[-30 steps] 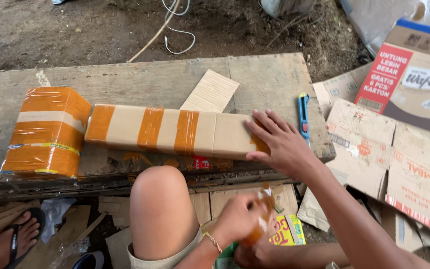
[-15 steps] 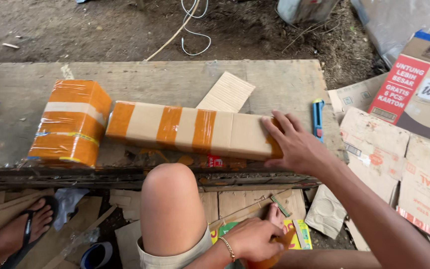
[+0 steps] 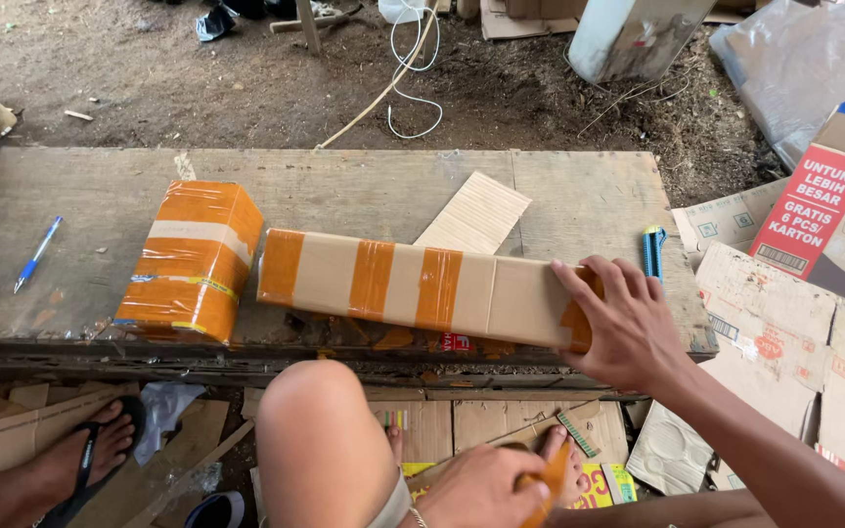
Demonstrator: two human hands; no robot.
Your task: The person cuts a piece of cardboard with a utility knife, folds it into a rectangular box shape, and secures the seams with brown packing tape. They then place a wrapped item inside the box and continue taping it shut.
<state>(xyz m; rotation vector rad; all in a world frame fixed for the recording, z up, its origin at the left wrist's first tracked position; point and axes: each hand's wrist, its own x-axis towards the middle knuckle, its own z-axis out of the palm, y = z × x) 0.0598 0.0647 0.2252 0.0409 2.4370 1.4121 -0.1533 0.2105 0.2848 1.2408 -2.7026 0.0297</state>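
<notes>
While the right hand (image 3: 628, 323) presses flat on a long cardboard box (image 3: 422, 288) banded with orange tape on the wooden bench (image 3: 344, 191), the left hand (image 3: 486, 486) grips an orange tape roll (image 3: 552, 477) below, beside a fully orange-wrapped parcel (image 3: 191, 259).

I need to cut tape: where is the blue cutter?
On the wooden bench, far right, the blue cutter lies just beyond the right hand.

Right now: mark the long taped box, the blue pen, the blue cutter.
long taped box (image 3: 403, 284), head view, top face.
blue pen (image 3: 37, 254), head view, mid barrel.
blue cutter (image 3: 653, 251), head view, handle.
</notes>
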